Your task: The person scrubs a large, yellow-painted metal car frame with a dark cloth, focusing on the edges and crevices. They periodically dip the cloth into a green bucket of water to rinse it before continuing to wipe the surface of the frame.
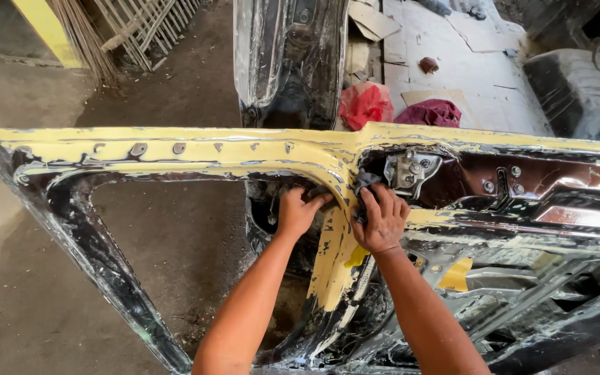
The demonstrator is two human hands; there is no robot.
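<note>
Yellow paint is covering the car door (175,156) frame. The right hand (381,221) is pressing a small dark rubbing pad (367,182) against the pillar, fingers curled around it. The left hand (298,210) is gripping the frame edge, steadying it. Rubbing looks underway; next needs firm, even strokes.

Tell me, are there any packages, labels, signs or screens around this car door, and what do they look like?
No signs, screens or printed labels show.
Flattened cardboard sheets: on the ground beyond the door, pale grey-brown, flat and rectangular.
Yellow tape scrap: stuck on the door's inner panel, right of the right hand, small and creased.
The left hand rests on the door frame.
</note>
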